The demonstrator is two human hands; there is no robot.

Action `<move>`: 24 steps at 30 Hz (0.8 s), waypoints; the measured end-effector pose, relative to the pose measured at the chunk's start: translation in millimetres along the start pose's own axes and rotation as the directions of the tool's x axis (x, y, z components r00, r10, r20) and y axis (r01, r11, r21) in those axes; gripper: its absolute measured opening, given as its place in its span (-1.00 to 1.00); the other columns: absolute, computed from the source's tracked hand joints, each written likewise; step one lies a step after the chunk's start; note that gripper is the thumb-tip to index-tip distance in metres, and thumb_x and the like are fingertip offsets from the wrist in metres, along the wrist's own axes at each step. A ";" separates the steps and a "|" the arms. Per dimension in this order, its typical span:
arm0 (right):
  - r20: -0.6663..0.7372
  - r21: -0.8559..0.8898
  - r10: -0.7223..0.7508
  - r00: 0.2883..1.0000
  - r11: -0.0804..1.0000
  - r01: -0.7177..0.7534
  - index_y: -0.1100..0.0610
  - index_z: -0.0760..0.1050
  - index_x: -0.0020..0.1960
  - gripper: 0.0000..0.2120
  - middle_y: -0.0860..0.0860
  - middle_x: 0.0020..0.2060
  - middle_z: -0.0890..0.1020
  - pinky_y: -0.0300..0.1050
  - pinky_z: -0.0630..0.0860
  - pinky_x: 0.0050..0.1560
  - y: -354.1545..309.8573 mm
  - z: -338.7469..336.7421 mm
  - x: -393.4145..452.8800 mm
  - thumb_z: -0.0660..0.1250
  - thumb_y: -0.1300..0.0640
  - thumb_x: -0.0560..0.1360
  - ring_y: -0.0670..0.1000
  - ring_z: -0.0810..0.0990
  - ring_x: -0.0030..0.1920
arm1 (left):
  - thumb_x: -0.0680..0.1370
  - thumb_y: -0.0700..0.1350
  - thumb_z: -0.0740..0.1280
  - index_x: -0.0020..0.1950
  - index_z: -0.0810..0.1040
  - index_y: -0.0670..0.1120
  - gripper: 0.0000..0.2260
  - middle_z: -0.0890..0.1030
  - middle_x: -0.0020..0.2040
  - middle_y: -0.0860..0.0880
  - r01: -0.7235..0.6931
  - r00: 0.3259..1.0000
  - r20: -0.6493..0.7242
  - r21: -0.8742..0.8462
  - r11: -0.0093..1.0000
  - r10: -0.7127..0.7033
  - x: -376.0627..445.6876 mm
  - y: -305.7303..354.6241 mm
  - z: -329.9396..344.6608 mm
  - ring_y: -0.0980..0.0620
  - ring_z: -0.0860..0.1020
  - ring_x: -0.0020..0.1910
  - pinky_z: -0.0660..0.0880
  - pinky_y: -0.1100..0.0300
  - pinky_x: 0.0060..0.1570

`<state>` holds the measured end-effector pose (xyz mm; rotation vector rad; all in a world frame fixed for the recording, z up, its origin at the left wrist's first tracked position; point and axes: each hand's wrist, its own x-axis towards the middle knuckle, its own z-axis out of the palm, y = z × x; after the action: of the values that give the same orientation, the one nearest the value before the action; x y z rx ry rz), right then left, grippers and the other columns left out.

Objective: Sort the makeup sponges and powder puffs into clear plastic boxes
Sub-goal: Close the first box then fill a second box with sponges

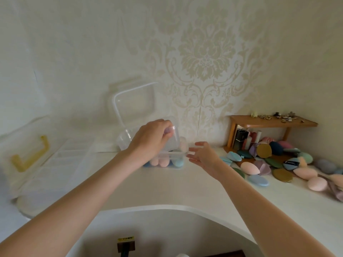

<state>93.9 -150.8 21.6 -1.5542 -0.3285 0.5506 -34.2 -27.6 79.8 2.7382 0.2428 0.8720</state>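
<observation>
A small clear plastic box (177, 165) stands on the white counter at the middle, with pink and blue makeup sponges (161, 162) inside. My left hand (150, 140) reaches over it and grips the top edge of its raised clear lid (175, 139). To the right of the box, my right hand (203, 157) is open, its straight fingers at the box's right end; whether they touch it is unclear. Behind stands a second clear box (124, 140) with its lid (133, 102) up. A pile of sponges and powder puffs (278, 164) in pink, blue, green, purple and brown lies to the right.
A large clear bin with a yellow handle (29, 154) and a clear tray sit at the left. A small wooden shelf (269, 122) stands against the wall at the right, with trinkets on top and bottles beneath. The counter's curved front edge (167, 207) is near me.
</observation>
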 end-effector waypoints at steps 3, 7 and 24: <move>-0.044 -0.067 0.013 0.999 0.998 -0.016 0.22 0.30 0.28 -0.71 0.21 0.39 0.37 0.05 0.35 0.33 -4.8 -24.6 -6.1 0.09 0.34 0.57 0.21 0.40 0.35 | 0.57 -0.12 0.21 -0.02 0.52 -0.14 -0.87 0.58 -0.05 -0.04 -0.048 0.998 0.028 -0.015 0.999 0.049 6.8 14.5 9.8 -0.08 0.56 -0.08 0.50 0.02 -0.01; -0.214 -0.249 0.027 0.976 0.965 -0.081 0.29 0.40 0.25 -0.70 0.19 0.24 0.51 0.00 0.47 0.18 -15.2 -74.2 -9.3 0.03 0.39 0.59 0.17 0.51 0.20 | 0.57 -0.14 0.21 -0.05 0.51 -0.15 -0.88 0.57 -0.08 -0.06 -0.145 0.987 0.060 -0.034 0.989 0.147 18.3 45.5 32.0 -0.08 0.54 -0.10 0.48 0.02 -0.03; -0.258 -0.830 -0.265 0.929 0.553 -0.073 0.17 0.33 0.17 -0.74 0.10 -0.04 0.52 -0.23 0.37 -0.15 16.3 -166.6 -17.9 0.29 0.17 0.52 -0.01 0.44 -0.17 | 0.53 -0.17 0.29 0.07 0.51 -0.13 -0.87 0.60 0.04 -0.09 -0.268 0.898 0.346 -0.061 0.962 0.272 28.4 110.7 131.2 -0.06 0.57 0.00 0.45 0.19 -0.06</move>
<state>165.2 -302.6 6.5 -2.5135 -0.4218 -0.0504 74.5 -151.5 24.3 2.8950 -0.2176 0.4197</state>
